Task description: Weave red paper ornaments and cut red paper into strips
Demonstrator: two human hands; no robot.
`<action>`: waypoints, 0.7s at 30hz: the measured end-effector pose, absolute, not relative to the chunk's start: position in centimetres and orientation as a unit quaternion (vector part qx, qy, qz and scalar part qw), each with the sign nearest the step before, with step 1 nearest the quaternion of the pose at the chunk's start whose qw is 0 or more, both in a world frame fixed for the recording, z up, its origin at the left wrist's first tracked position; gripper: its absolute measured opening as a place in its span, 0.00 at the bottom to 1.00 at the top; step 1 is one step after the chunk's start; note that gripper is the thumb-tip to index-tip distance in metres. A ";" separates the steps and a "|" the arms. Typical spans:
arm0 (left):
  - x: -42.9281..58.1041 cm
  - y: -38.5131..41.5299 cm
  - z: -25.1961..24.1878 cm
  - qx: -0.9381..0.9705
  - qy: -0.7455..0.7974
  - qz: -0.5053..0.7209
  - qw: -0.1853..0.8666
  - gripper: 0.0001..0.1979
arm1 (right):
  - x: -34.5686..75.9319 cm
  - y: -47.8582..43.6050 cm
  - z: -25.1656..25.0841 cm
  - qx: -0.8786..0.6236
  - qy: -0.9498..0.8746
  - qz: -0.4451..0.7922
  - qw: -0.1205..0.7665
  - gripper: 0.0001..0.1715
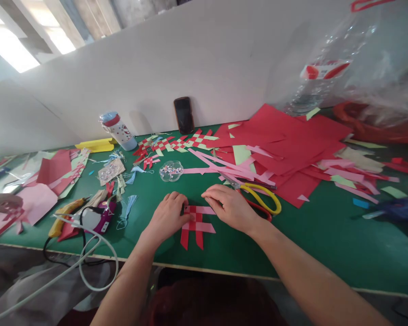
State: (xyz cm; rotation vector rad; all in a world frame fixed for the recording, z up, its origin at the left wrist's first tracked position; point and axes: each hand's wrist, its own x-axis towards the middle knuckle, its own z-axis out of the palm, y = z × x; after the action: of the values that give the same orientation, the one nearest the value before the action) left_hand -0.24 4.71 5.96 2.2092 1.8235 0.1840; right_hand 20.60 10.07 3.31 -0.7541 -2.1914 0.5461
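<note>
A small woven piece of red and pink paper strips (194, 222) lies on the green table at the front, its loose ends pointing down and right. My left hand (170, 212) grips its left edge, the thumb resting on the weave and the fingers curled at the upper corner. Close to its upper right strip, my right hand (226, 206) is closed in a pinch; whatever sits between those fingertips is too small or hidden to name. Behind my right wrist lie scissors with yellow and red handles (263, 199). A clear flower-shaped dish of small beads (171, 171) stands beyond both hands.
Red paper sheets (292, 140) and pink strips (221, 168) cover the back right. Woven paper pieces (180, 144), a phone (184, 115) and a bottle (118, 130) line the back. Tassels, a yellow glue gun (66, 217) and a looping white cable (100, 287) lie left, near another person's hand (2, 203).
</note>
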 end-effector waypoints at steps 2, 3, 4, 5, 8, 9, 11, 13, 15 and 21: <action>-0.1 4.6 6.0 0.757 0.631 0.076 0.151 0.06 | 20.6 10.1 3.1 -0.298 -0.858 0.213 0.359 0.12; -0.1 4.5 6.0 0.752 0.633 0.081 0.166 0.06 | 20.6 10.1 3.0 -0.302 -0.860 0.212 0.352 0.12; -0.1 4.5 6.0 0.746 0.634 0.087 0.186 0.06 | 20.6 10.1 3.0 -0.307 -0.862 0.212 0.345 0.12; 0.0 4.4 6.0 0.738 0.635 0.095 0.209 0.07 | 20.6 10.0 3.0 -0.312 -0.862 0.215 0.338 0.12; 0.1 4.6 6.4 0.712 0.629 0.144 0.277 0.11 | 20.6 9.9 3.3 -0.332 -0.854 0.248 0.316 0.14; 0.2 4.8 6.6 0.704 0.623 0.168 0.296 0.12 | 20.7 9.8 3.5 -0.339 -0.847 0.269 0.309 0.15; 0.3 5.4 6.8 0.687 0.608 0.220 0.333 0.15 | 20.8 9.8 3.8 -0.348 -0.829 0.320 0.298 0.17; 0.5 6.2 7.0 0.670 0.583 0.265 0.375 0.17 | 20.9 9.8 4.0 -0.345 -0.809 0.379 0.288 0.17; 0.5 6.9 6.9 0.652 0.555 0.296 0.422 0.20 | 21.1 9.8 4.3 -0.341 -0.784 0.435 0.281 0.15; 0.5 7.8 6.1 0.552 0.490 0.369 0.565 0.19 | 21.2 10.1 5.0 -0.371 -0.722 0.511 0.281 0.15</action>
State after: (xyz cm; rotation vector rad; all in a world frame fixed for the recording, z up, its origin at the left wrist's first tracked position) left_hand 0.52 7.77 6.06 1.2973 1.1535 0.8684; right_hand 21.23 10.14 5.00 -0.9952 -1.9348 1.3698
